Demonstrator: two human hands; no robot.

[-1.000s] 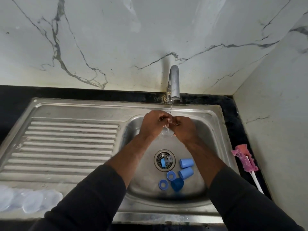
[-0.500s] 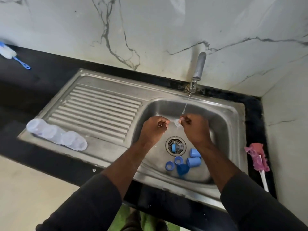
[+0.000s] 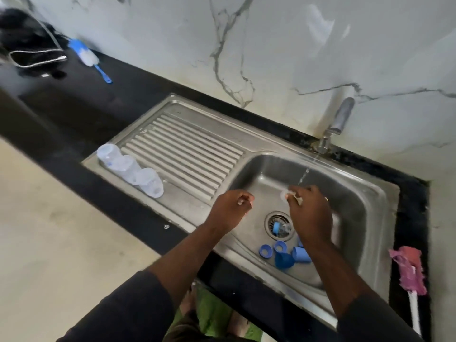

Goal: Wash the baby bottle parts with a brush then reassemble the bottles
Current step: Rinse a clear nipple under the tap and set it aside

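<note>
While the right hand (image 3: 308,213) pinches the clear teat (image 3: 285,193) under the tap (image 3: 339,119) stream, just far of the drain (image 3: 271,218), and the left hand (image 3: 230,208) is curled, seemingly empty, that soft, wet, slippery teat likely grips best at its base rim.

Soft, even daylight fills the scene, with no hard shadows. 2 pale glare patches sit on the marble wall (image 3: 320,33), and the steel sink (image 3: 388,206) gives off a dull sheen. The black surface (image 3: 74,112) swallows detail. Motion blur smears the tap (image 3: 341,114) and the dark bag (image 3: 27,43) at top left. Wide-angle bending tilts the edges. The clear part (image 3: 286,193) pinched by the right hand (image 3: 311,213) is barely legible.
</note>
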